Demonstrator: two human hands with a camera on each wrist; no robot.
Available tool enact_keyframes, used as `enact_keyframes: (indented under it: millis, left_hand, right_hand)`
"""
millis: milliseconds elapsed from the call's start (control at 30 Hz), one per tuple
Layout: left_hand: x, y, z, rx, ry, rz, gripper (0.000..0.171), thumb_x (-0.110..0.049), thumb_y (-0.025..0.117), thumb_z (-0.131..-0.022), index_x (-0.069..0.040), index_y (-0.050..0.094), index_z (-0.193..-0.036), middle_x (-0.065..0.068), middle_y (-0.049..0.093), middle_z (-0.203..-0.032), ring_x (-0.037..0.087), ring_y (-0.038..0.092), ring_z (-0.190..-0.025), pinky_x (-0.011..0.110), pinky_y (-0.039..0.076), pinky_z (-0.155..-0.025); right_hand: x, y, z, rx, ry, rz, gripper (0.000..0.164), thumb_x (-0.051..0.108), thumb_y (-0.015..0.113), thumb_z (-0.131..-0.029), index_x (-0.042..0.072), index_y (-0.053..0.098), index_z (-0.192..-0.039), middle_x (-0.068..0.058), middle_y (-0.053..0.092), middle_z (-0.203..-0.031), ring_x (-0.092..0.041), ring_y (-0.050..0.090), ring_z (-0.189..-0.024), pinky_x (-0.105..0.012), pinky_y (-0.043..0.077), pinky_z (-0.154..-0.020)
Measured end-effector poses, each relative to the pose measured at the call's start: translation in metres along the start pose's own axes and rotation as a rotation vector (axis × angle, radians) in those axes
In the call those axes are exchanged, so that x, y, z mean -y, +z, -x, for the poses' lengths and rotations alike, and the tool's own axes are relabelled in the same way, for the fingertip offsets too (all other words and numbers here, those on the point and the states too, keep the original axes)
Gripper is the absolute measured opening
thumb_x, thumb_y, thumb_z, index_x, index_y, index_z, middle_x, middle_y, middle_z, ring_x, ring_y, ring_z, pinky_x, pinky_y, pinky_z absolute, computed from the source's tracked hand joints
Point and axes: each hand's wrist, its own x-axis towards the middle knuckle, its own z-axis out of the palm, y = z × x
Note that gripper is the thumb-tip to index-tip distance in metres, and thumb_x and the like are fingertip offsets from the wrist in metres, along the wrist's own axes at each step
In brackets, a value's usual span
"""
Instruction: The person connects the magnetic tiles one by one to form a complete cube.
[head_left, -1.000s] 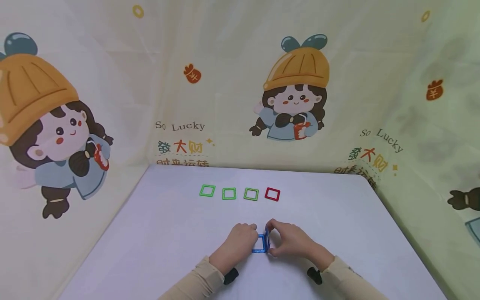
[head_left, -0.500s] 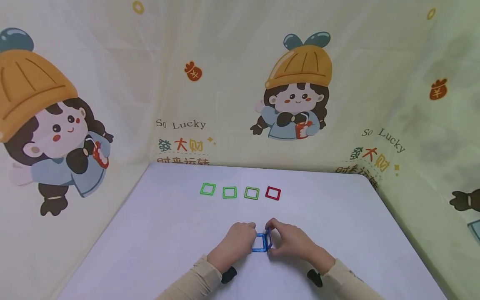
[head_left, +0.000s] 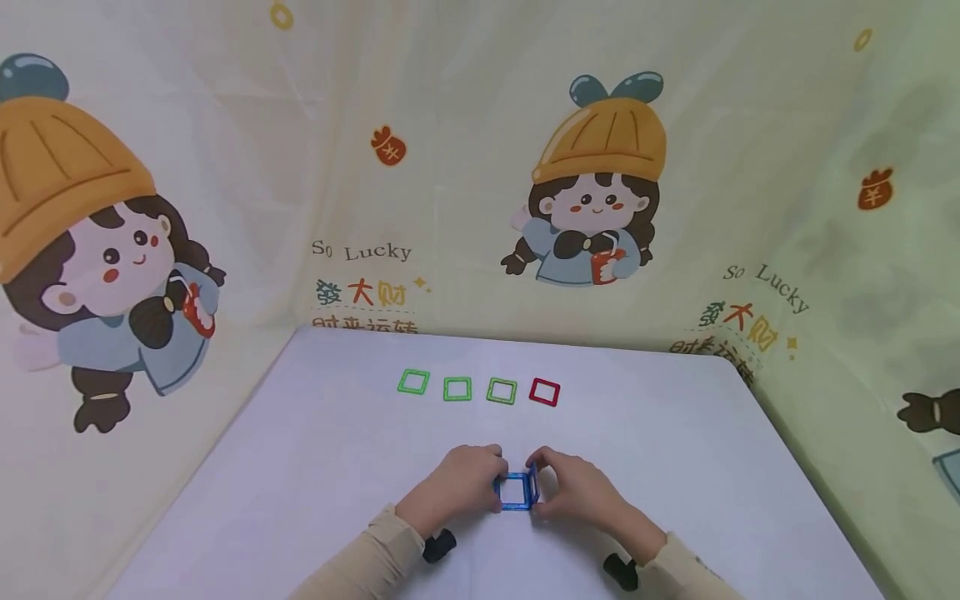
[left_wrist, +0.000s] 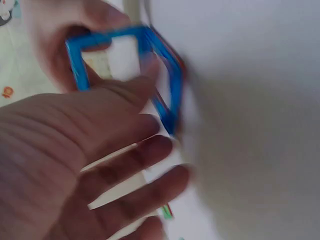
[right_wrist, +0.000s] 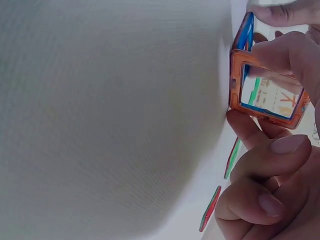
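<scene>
A blue square magnetic tile [head_left: 514, 507] lies flat on the white table in the head view. A second tile [head_left: 534, 483] stands upright along its right edge. It looks blue there, but its outward face shows an orange frame [right_wrist: 236, 82] in the right wrist view. My right hand [head_left: 577, 487] pinches this upright tile between thumb and fingers. At the flat tile's left edge is my left hand [head_left: 461, 479], blurred in the left wrist view. Its thumb [left_wrist: 145, 82] overlaps the flat tile and its other fingers are loosely spread. Whether they touch the tile is unclear.
Further back on the table [head_left: 637, 433] lies a row of square frames: a green one [head_left: 411, 392], two more greenish ones and a red one [head_left: 543, 402]. A printed cloth [head_left: 465, 208] hangs behind and beside the table.
My left hand has shifted left, uncovering more of the flat tile. My right hand keeps its pinch on the upright tile, which leaned slightly half a second ago and looks straighter now.
</scene>
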Motion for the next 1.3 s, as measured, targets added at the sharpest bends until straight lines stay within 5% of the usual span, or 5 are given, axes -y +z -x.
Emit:
enact_keyframes:
  millis: [167, 333, 533, 833, 1300]
  left_hand:
    - [0.041, -0.006, -0.012, -0.086, -0.074, 0.029, 0.042, -0.044, 0.087, -0.081, -0.021, 0.077, -0.114, -0.005, 0.068, -0.105, 0.013, 0.063, -0.089, 0.033, 0.056, -0.082]
    - [0.105, -0.021, -0.029, -0.237, -0.230, 0.075, 0.025, -0.027, 0.083, -0.088, -0.014, 0.077, -0.109, 0.002, 0.069, -0.105, 0.021, 0.068, -0.095, 0.039, 0.058, -0.081]
    - [0.160, -0.022, -0.045, -0.238, -0.392, 0.099, 0.018, -0.022, 0.076, -0.094, -0.007, 0.075, -0.102, 0.006, 0.066, -0.095, 0.024, 0.066, -0.089, 0.042, 0.057, -0.077]
    - [0.170, -0.004, -0.050, -0.240, -0.448, -0.016, 0.033, -0.036, 0.072, -0.096, -0.008, 0.064, -0.080, 0.006, 0.058, -0.071, 0.025, 0.059, -0.068, 0.044, 0.051, -0.064]
    - [0.166, -0.005, -0.054, -0.252, -0.453, 0.112, 0.022, -0.022, 0.072, -0.095, -0.007, 0.065, -0.080, 0.006, 0.062, -0.077, 0.021, 0.059, -0.071, 0.039, 0.054, -0.065]
  right_hand:
    - [0.003, -0.001, -0.001, 0.030, 0.004, 0.047, 0.059, 0.028, 0.094, -0.069, 0.021, 0.065, -0.119, 0.004, 0.073, -0.113, -0.016, 0.063, -0.098, -0.049, 0.054, -0.092]
    - [0.008, -0.003, -0.004, 0.040, -0.008, 0.103, 0.057, 0.029, 0.093, -0.070, 0.021, 0.065, -0.119, 0.006, 0.072, -0.109, -0.012, 0.060, -0.091, -0.042, 0.054, -0.086]
    - [0.009, -0.005, -0.002, 0.025, 0.005, 0.110, 0.056, 0.027, 0.091, -0.069, 0.021, 0.066, -0.119, 0.005, 0.073, -0.109, -0.012, 0.059, -0.089, -0.040, 0.053, -0.081]
    - [0.008, 0.000, 0.001, 0.020, 0.025, 0.088, 0.057, 0.024, 0.093, -0.068, 0.021, 0.066, -0.117, 0.004, 0.073, -0.109, -0.014, 0.059, -0.089, -0.042, 0.053, -0.082]
    - [0.006, 0.003, 0.003, -0.004, 0.051, 0.086, 0.054, 0.024, 0.090, -0.069, 0.019, 0.068, -0.118, 0.004, 0.073, -0.108, -0.015, 0.061, -0.091, -0.043, 0.055, -0.084]
